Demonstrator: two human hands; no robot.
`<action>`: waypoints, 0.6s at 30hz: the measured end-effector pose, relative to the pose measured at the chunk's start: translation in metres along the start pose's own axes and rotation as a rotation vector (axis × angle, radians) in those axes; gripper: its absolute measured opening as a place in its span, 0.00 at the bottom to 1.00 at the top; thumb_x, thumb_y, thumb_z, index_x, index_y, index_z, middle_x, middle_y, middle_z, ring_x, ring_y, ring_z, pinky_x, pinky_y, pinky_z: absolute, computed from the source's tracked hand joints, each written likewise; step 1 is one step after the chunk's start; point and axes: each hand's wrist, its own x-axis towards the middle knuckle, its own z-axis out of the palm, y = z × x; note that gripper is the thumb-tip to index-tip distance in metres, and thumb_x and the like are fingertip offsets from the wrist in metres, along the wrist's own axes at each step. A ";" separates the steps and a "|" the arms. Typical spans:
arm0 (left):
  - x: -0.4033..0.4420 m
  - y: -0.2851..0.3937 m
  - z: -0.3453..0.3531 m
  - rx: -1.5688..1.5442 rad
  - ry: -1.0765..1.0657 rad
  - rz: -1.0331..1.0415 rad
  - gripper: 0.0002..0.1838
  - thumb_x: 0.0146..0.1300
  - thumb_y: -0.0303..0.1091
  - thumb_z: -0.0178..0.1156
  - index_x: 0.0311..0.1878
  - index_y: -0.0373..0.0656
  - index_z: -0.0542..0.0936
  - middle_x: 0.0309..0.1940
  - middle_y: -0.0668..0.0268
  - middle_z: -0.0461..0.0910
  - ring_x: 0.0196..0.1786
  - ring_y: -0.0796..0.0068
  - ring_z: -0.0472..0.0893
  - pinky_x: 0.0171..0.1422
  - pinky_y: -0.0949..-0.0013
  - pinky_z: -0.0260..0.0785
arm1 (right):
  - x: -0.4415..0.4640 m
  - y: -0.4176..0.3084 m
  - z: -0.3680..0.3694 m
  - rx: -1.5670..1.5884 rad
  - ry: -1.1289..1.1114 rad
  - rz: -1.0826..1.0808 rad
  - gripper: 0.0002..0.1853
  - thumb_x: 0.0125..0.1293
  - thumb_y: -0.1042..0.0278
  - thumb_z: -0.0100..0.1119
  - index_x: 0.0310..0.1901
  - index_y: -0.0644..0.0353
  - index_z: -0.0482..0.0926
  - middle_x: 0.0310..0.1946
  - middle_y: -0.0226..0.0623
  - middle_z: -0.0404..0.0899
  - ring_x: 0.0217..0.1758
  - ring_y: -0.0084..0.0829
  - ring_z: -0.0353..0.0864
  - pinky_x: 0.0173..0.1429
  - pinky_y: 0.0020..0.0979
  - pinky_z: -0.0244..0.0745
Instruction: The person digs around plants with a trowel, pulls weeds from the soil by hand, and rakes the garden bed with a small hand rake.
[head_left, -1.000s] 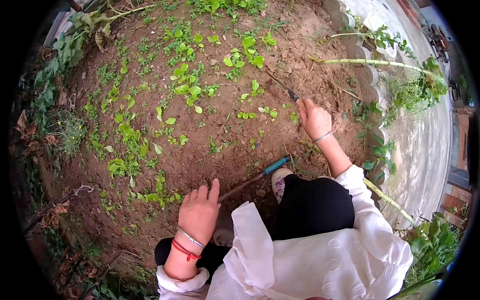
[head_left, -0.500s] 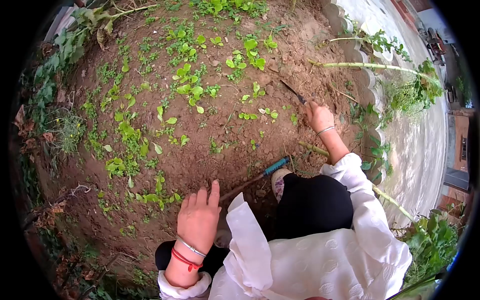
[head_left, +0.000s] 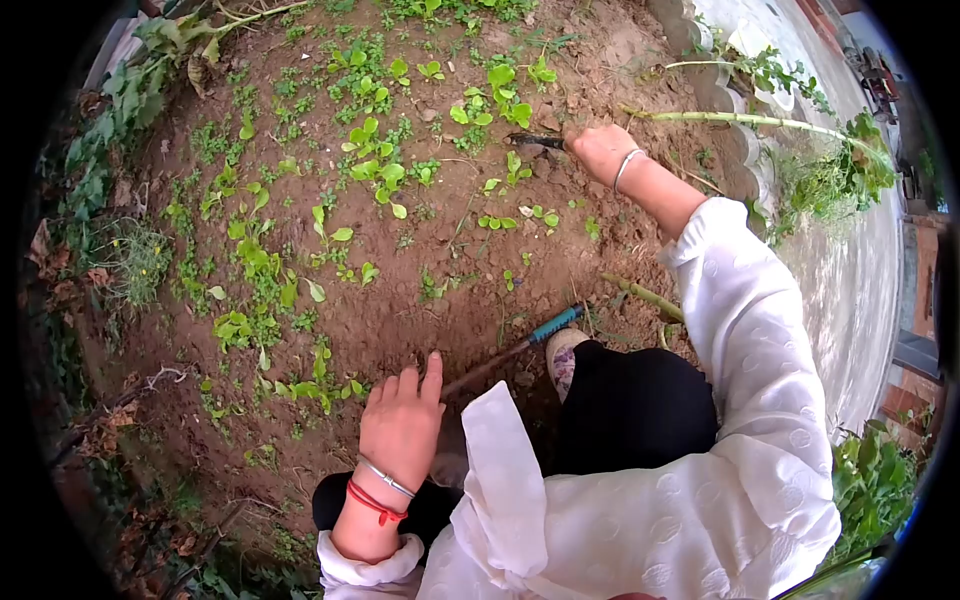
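Note:
My right hand [head_left: 601, 153] is closed round the handle of a dark, thin-bladed tool [head_left: 538, 141], whose blade points left, low over the soil near small leafy seedlings [head_left: 508, 95]. My left hand [head_left: 401, 425] has its fingers stretched out, palm down, with nothing in it, above the soil by my knee. Beside it, a tool with a blue handle [head_left: 556, 322] and a brown shaft lies slantwise on the ground, its handle against my shoe [head_left: 565, 362].
Green seedlings [head_left: 256, 270] grow over the brown soil bed [head_left: 400, 320]. A scalloped edging [head_left: 757, 170] borders the bed at right, with pale paving [head_left: 830, 290] beyond. Cut stalks [head_left: 745, 118] lie across the edging. Leafy plants [head_left: 120, 125] stand at the left.
My right hand has moved up and left with the dark tool, which now points left rather than up-left. My left hand has hardly moved.

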 end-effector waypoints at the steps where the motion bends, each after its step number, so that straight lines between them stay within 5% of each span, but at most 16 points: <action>1: 0.001 0.000 0.001 -0.006 0.002 0.001 0.32 0.52 0.33 0.66 0.62 0.43 0.71 0.41 0.61 0.75 0.43 0.61 0.77 0.49 0.62 0.71 | 0.007 0.007 -0.004 -0.042 -0.042 -0.077 0.07 0.59 0.71 0.55 0.34 0.58 0.82 0.34 0.41 0.84 0.41 0.41 0.85 0.43 0.39 0.80; 8: -0.005 0.000 -0.007 0.000 0.043 -0.035 0.32 0.51 0.33 0.67 0.62 0.44 0.72 0.42 0.61 0.76 0.44 0.60 0.78 0.49 0.62 0.71 | 0.015 -0.010 -0.036 -0.331 -0.223 -0.368 0.07 0.57 0.72 0.57 0.34 0.57 0.84 0.34 0.38 0.84 0.41 0.38 0.85 0.42 0.37 0.81; 12: -0.019 0.003 -0.015 -0.009 0.048 -0.028 0.32 0.51 0.33 0.67 0.62 0.44 0.71 0.43 0.61 0.76 0.44 0.60 0.77 0.49 0.62 0.71 | -0.008 -0.017 -0.021 -0.281 -0.312 -0.205 0.08 0.59 0.70 0.56 0.39 0.56 0.82 0.34 0.39 0.84 0.39 0.39 0.85 0.41 0.38 0.80; 18: -0.030 -0.004 -0.012 -0.038 0.042 -0.024 0.33 0.51 0.33 0.67 0.63 0.44 0.71 0.42 0.61 0.76 0.44 0.60 0.77 0.49 0.62 0.71 | -0.066 0.005 0.002 0.149 -0.102 0.261 0.09 0.68 0.64 0.50 0.43 0.60 0.74 0.35 0.48 0.83 0.40 0.43 0.84 0.41 0.43 0.78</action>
